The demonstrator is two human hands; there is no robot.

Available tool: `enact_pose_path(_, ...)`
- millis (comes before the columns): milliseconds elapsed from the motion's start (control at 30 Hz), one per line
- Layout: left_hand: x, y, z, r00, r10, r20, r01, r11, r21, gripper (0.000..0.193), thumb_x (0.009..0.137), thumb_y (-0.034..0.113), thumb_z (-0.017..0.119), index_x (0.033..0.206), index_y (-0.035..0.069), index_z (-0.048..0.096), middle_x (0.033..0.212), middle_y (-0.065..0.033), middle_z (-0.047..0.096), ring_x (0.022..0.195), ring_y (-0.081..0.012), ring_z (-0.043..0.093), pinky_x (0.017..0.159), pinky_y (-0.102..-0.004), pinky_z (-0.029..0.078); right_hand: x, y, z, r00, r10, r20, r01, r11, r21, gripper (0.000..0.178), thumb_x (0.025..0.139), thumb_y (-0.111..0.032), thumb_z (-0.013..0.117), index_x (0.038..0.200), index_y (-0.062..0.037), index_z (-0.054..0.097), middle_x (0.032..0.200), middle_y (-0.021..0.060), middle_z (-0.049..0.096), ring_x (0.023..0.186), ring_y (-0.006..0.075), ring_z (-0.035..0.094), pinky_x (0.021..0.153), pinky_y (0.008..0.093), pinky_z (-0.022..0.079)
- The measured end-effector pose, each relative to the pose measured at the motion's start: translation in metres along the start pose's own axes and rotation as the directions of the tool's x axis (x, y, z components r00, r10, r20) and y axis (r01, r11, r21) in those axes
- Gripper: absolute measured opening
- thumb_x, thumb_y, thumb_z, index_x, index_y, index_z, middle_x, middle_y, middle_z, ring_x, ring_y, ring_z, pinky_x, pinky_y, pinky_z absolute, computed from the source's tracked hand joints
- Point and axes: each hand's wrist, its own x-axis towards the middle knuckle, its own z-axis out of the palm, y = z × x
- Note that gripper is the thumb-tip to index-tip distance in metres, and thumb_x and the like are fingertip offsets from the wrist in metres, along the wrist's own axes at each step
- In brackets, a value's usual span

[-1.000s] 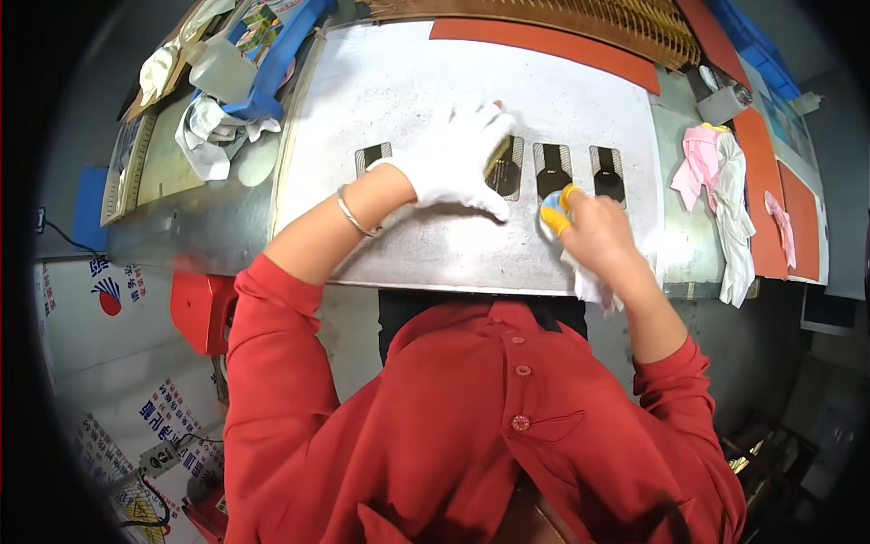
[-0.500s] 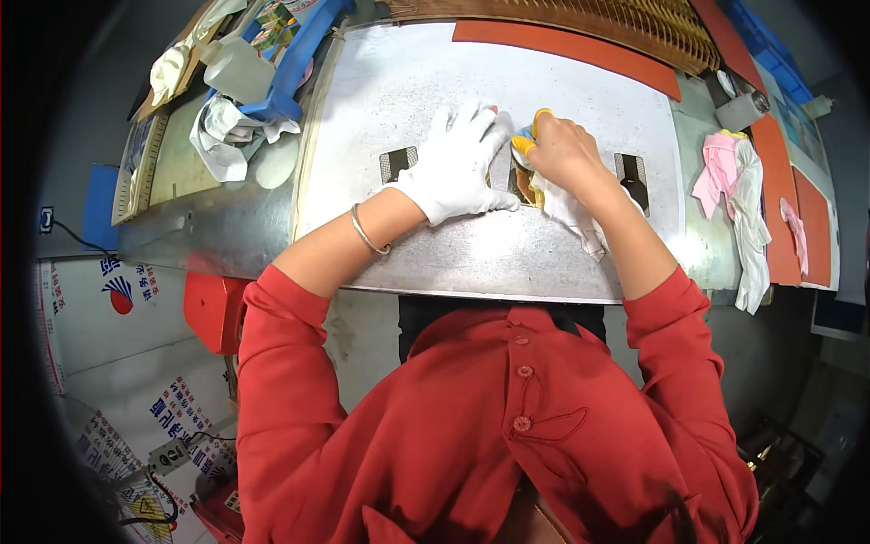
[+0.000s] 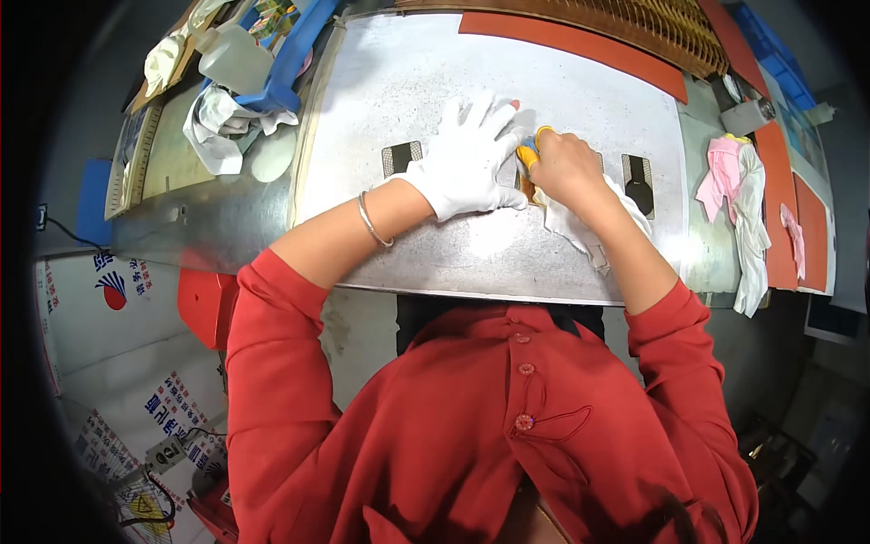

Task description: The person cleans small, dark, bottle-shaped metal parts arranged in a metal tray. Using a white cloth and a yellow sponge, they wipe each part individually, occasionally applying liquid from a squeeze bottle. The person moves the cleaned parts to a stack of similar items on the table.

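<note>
My left hand (image 3: 467,163), in a white glove with one bare fingertip, lies spread on the white work surface (image 3: 390,91). Close to its right, my right hand (image 3: 571,170) is bare except for yellow finger cots (image 3: 528,156), its fingers curled together. From under that palm trails a crumpled white cloth (image 3: 580,238). A small brownish piece (image 3: 526,188) shows between the hands, mostly covered by them. Left of the glove lies a dark panel with meshed edges (image 3: 401,159); a similar dark panel (image 3: 639,188) lies right of the cloth.
An orange-red strip (image 3: 571,50) and a slotted wooden rack (image 3: 625,27) line the far edge. At left are a blue bin (image 3: 299,68), a translucent bottle (image 3: 234,59) and white rags (image 3: 213,131). Pink and white gloves (image 3: 725,172) hang at right.
My right hand stays curled and has moved slightly nearer. The gloved left hand remains spread, a little to the right. The whole view has shifted slightly.
</note>
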Motion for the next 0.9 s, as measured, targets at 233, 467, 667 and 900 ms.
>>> enact_pose_path(233,0.005,-0.004,-0.006,0.990,0.122,0.074,-0.125,0.991,0.045,0.078,0.068,0.053,0.063,0.125,0.004,0.043,0.136,-0.0145,0.033,0.129,-0.0358,0.024,0.101,-0.0567,0.018,-0.021,-0.009,0.002,1.000,-0.001,-0.028,0.001,1.000,0.001,0.022,0.075,-0.019,0.059,0.079,0.0033,0.060,0.074,0.0227,0.062,0.072,0.0367,0.062,0.066,0.0438,0.049)
enact_pose_path(467,0.006,-0.001,-0.010,0.975,0.208,0.077,-0.217,0.967,0.135,0.095,0.055,0.065,0.064,0.121,-0.001,0.046,0.132,-0.0172,0.037,0.128,-0.0334,0.026,0.101,-0.0544,0.019,-0.044,-0.009,0.013,0.999,-0.033,-0.008,0.033,0.999,0.024,0.026,0.078,-0.023,0.059,0.078,0.0036,0.056,0.069,0.0246,0.060,0.069,0.0406,0.060,0.063,0.0470,0.048)
enact_pose_path(667,0.005,-0.007,-0.010,0.976,0.190,0.103,-0.197,0.978,0.068,0.106,0.046,0.067,0.068,0.122,-0.002,0.043,0.133,-0.0212,0.033,0.129,-0.0352,0.024,0.102,-0.0524,0.019,-0.070,-0.012,0.014,0.995,-0.083,0.049,0.080,0.996,0.049,0.021,0.076,-0.017,0.059,0.080,0.0033,0.055,0.068,0.0247,0.059,0.066,0.0394,0.060,0.061,0.0472,0.046)
enact_pose_path(900,-0.042,-0.030,-0.036,0.986,-0.152,0.075,0.150,0.988,0.031,0.101,0.052,0.062,0.070,0.126,0.000,0.039,0.134,-0.0204,0.033,0.129,-0.0340,0.023,0.102,-0.0538,0.018,-0.049,-0.028,-0.028,0.984,-0.179,0.018,0.178,0.983,0.054,0.028,0.079,-0.026,0.058,0.079,0.0015,0.057,0.070,0.0228,0.060,0.068,0.0390,0.060,0.063,0.0456,0.047)
